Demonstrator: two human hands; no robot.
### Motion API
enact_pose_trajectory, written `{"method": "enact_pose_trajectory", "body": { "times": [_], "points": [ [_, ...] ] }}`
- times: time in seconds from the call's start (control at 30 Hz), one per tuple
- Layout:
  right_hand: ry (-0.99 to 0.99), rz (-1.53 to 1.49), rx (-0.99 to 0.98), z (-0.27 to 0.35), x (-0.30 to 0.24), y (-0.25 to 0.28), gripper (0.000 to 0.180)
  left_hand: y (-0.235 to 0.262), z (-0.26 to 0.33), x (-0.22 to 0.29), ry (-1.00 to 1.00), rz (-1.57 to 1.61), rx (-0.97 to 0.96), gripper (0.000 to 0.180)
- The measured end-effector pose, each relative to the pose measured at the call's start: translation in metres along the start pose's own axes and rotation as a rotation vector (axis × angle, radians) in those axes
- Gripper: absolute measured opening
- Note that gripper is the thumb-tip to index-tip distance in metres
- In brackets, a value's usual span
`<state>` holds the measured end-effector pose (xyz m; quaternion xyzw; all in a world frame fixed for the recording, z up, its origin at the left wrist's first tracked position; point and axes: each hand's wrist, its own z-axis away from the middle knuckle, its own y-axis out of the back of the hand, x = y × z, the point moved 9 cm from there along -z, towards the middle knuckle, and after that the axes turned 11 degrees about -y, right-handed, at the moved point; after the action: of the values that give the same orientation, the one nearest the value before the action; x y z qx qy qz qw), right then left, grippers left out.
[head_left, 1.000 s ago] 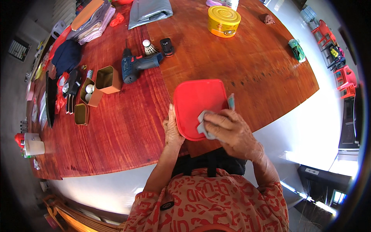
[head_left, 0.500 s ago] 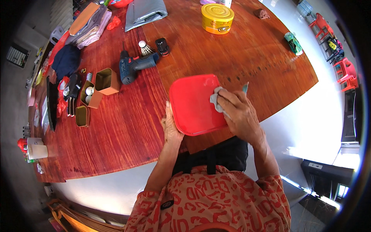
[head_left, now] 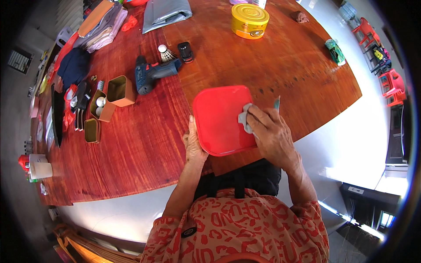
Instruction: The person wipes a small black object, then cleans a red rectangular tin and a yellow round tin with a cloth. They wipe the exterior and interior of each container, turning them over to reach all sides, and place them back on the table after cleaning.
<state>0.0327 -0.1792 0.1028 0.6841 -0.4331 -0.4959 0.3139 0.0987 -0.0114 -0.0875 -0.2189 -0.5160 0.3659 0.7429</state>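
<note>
A square red plastic plate (head_left: 217, 116) lies at the near edge of a reddish wooden table (head_left: 144, 144). My left hand (head_left: 193, 143) holds the plate's left rim, thumb up along the edge. My right hand (head_left: 271, 132) presses a small grey cloth (head_left: 244, 117) against the plate's right side. A grey corner of the cloth sticks out past my fingers toward the table.
Behind the plate lie a blue cordless drill (head_left: 154, 73), a shuttlecock (head_left: 165, 53) and a small black battery (head_left: 185, 51). A yellow round tin (head_left: 249, 20) stands farther back. Open brown boxes (head_left: 119, 91) and tools crowd the left side. A green toy car (head_left: 335, 51) sits at the right edge.
My right hand with the cloth has slid across the plate's right side, from its lower part up toward the middle. The left hand keeps its hold on the rim.
</note>
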Motion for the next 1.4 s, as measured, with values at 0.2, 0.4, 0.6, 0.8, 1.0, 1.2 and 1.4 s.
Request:
{"method": "enact_pose_trajectory", "body": {
  "times": [0.2, 0.4, 0.6, 0.8, 1.0, 1.2, 1.4],
  "points": [
    [0.055, 0.029, 0.041, -0.026, 0.005, -0.016, 0.046, 0.017, -0.008, -0.009, -0.013, 0.012, 0.092, 0.030],
    [0.150, -0.039, 0.077, -0.020, -0.029, -0.007, 0.029, -0.002, -0.005, 0.000, -0.036, -0.089, -0.045, 0.041],
    [0.252, -0.339, -0.018, 0.015, -0.055, 0.013, 0.037, -0.050, 0.028, 0.036, -0.202, -0.241, -0.151, 0.038],
    [0.290, -0.158, 0.127, 0.030, -0.055, 0.041, 0.032, -0.091, 0.070, 0.072, -0.566, -0.558, -0.287, 0.024],
    [0.212, 0.003, 0.196, 0.025, -0.042, 0.054, 0.033, -0.106, 0.093, 0.069, -0.636, -0.604, -0.444, 0.012],
    [0.098, -0.072, 0.243, 0.014, -0.021, 0.059, 0.035, -0.113, 0.107, 0.070, -0.816, -0.861, -0.505, 0.020],
    [0.208, 0.051, 0.250, 0.027, -0.034, 0.058, 0.035, -0.127, 0.120, 0.072, -1.122, -1.054, -0.651, 0.032]
  ]
}}
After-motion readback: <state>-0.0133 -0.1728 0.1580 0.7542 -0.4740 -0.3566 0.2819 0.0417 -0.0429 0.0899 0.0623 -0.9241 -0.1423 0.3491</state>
